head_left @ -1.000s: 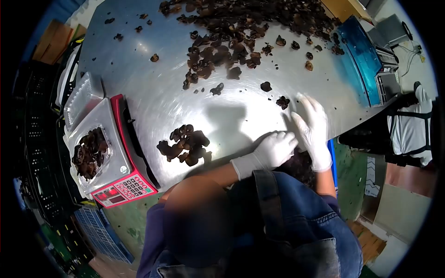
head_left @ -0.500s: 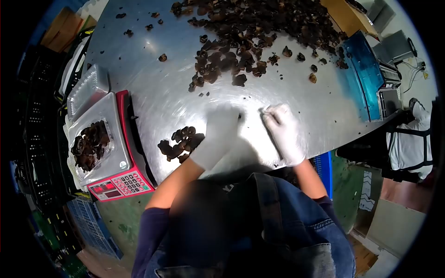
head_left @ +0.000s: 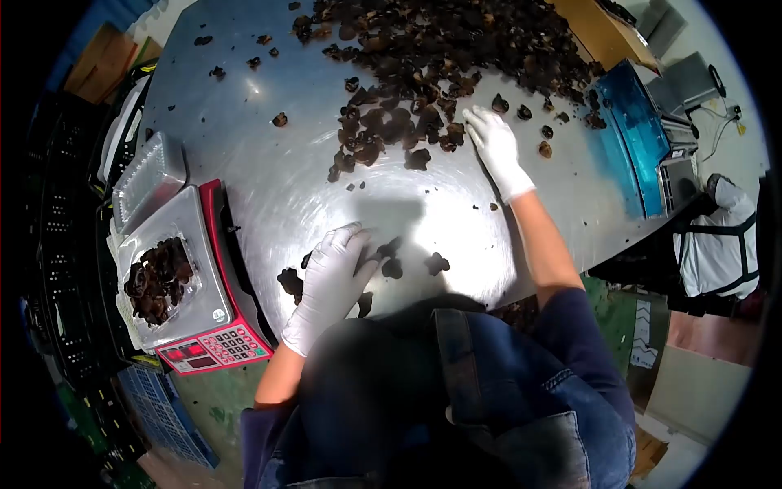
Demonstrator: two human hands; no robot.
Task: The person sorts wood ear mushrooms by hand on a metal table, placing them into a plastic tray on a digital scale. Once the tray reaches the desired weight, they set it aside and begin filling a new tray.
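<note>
My left hand (head_left: 330,281), in a white glove, rests over a small group of dark wood ear mushrooms (head_left: 393,267) near the table's front edge. Its thumb stands apart from the fingers, and its palm covers some of the pieces. My right hand (head_left: 497,151), also gloved, reaches across the metal table (head_left: 562,196) with its fingers stretched out. Those fingertips lie at the right side of the front of a large heap of wood ear mushrooms (head_left: 456,49). Nothing shows in the right hand.
On the left, a red scale (head_left: 228,346) bears a clear tray of wood ear mushrooms (head_left: 159,281). An empty clear plastic tray (head_left: 151,183) sits behind it. A blue metal device (head_left: 635,138) and a cardboard box (head_left: 611,33) stand at the right. Small bits are scattered over the table.
My right hand has moved forward to the heap and straightened its fingers. My left hand has moved left and back onto the small group, whose pieces now lie more spread out.
</note>
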